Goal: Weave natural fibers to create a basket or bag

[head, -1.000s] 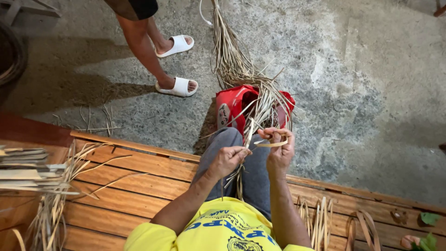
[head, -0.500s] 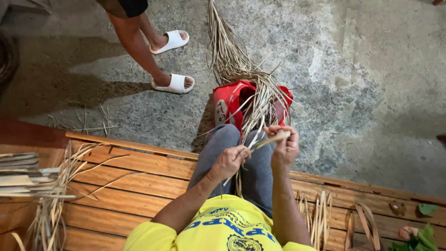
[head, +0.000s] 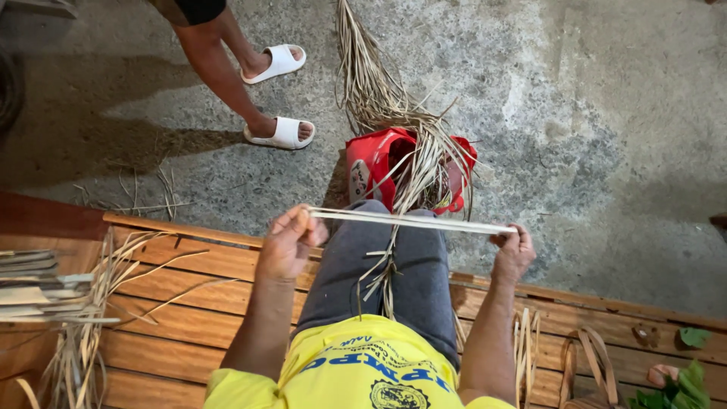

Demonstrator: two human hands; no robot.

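My left hand [head: 289,242] and my right hand [head: 514,252] each pinch one end of a pale flat cane strip [head: 409,221], stretched straight between them above my knees. I sit on a wooden slatted bench [head: 189,265] in grey trousers and a yellow shirt. A bundle of dry cane strips [head: 379,98] runs from the concrete floor through a red bag [head: 371,163] into my lap.
Another person's legs in white slippers [head: 282,133] stand on the concrete at upper left. Loose strips and flat bundles [head: 45,288] lie on the bench at left. More strips [head: 526,341] and green leaves [head: 681,371] lie at right.
My hands were close together in front of the red bag working the strip; they have moved apart, drawing the strip out straight between them.
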